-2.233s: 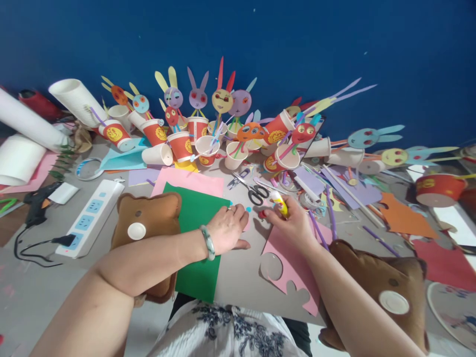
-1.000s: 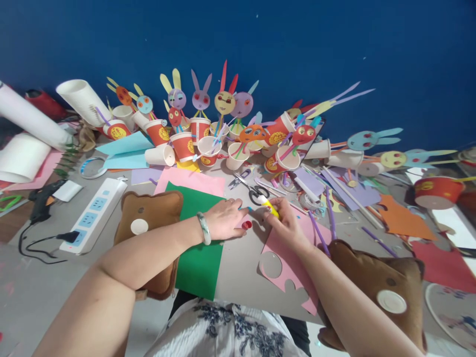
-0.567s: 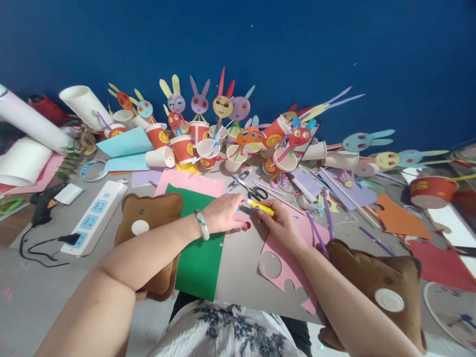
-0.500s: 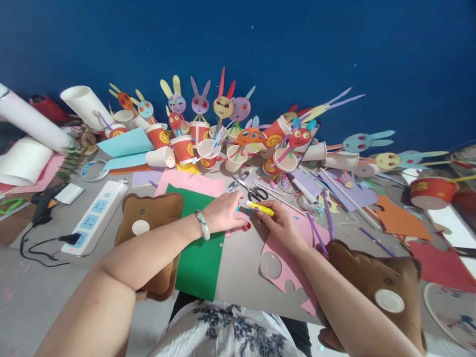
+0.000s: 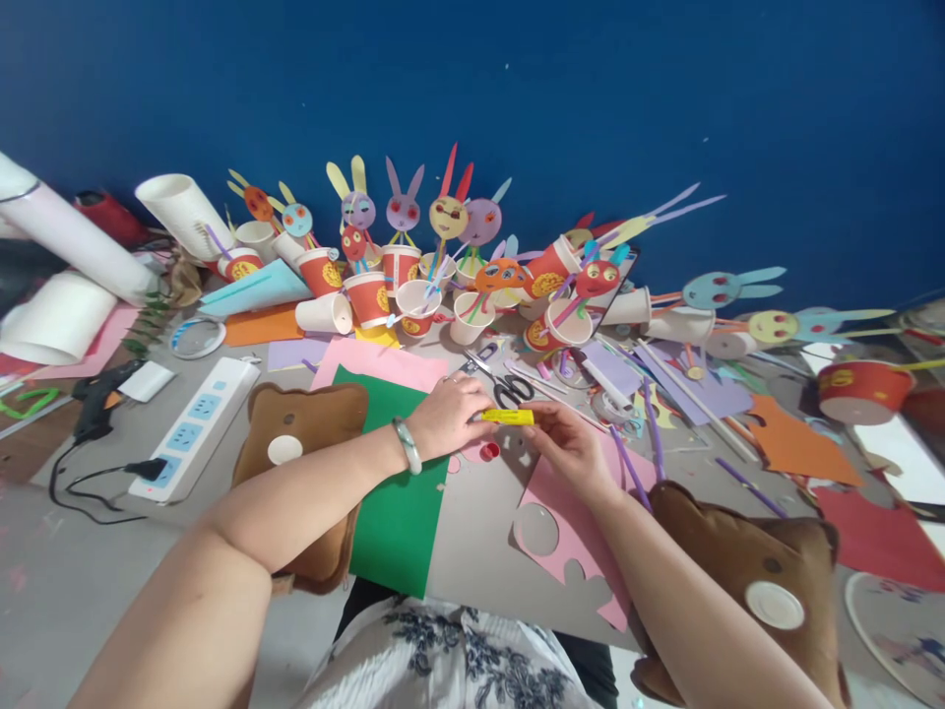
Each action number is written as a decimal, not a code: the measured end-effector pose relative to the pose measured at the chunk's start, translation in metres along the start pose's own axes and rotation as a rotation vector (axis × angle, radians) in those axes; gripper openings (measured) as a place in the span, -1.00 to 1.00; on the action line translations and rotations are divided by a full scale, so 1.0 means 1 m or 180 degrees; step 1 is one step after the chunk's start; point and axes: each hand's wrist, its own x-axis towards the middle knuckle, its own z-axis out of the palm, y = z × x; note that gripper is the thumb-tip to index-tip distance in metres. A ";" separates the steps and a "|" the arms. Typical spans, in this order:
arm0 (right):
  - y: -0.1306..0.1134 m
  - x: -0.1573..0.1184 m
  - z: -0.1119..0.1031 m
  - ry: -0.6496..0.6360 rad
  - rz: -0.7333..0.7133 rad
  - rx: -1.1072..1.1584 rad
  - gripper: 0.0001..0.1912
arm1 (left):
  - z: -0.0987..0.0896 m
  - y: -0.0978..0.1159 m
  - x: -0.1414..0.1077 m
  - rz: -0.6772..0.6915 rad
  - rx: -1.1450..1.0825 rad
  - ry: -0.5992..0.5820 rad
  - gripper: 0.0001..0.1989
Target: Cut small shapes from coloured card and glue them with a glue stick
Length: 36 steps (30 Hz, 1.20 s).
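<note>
A short yellow tube with dark print lies level between my two hands, above the grey table. My right hand pinches its right end between thumb and fingers. At the other end, the curled fingers of my left hand close on the tip, which they partly cover. Just below the tube, small red round pieces rest on the table. Black-handled scissors lie right behind it. Green paper is under my left wrist, and pink paper with cut-out holes is beside my right forearm.
Paper cups with paper rabbit figures line the blue wall. On the left are a power strip and a glue gun. Brown cushions flank my arms. Orange paper and purple stems lie to the right.
My left hand has closed from spread fingers onto the left end of the yellow tube. The tube has shifted slightly left and turned level. The red pieces are now uncovered.
</note>
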 end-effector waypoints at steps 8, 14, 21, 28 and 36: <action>-0.008 0.000 -0.007 0.0207 -0.0042 -0.0348 -0.73 | -0.002 0.001 0.000 0.0148 0.0024 0.0131 -0.73; -0.012 -0.002 0.003 0.0346 0.0128 -0.0172 -0.70 | 0.002 0.003 -0.002 0.0263 0.0203 0.0434 -0.67; -0.007 -0.003 0.008 0.0388 0.0234 -0.0615 -0.56 | 0.005 0.005 -0.002 0.0377 0.0175 0.0719 -0.69; -0.008 0.000 0.010 0.0056 0.0637 -0.0171 -0.40 | 0.001 0.009 -0.002 0.0205 -0.0126 0.0575 -0.76; -0.013 -0.001 0.011 -0.0355 0.1083 -0.0054 -0.30 | -0.002 0.014 -0.003 -0.0020 -0.0418 0.0632 -0.71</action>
